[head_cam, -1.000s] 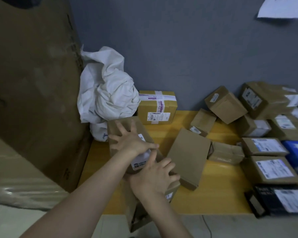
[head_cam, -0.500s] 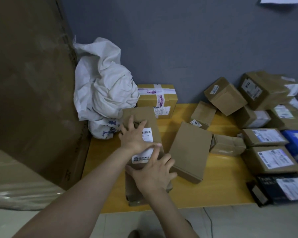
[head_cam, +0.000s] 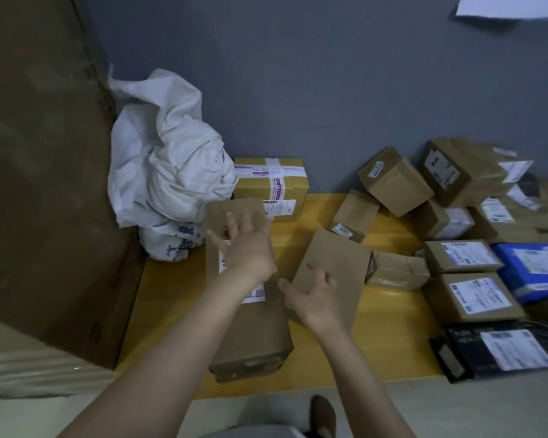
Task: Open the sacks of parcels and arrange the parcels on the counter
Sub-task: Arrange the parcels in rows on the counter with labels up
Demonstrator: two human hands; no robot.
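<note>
Long parcel (head_cam: 247,311): lay on yellow bench (head_cam: 171,311), near end overhanging the 6 o'clock edge. Left hand (head_cam: 250,248) spread above it; right hand (head_cam: 314,295) released. Risk: overhang tips it floorward.

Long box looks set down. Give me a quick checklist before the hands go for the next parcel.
1. Long box flat on the counter: ok.
2. Left hand off it: cannot tell, open and over it.
3. Right hand empty: ok, fingers spread.
4. Long box within the front edge: ok.
5. Flat box lying level: not ok, looks tilted.
6. White sack emptied: cannot tell, crumpled.
</note>
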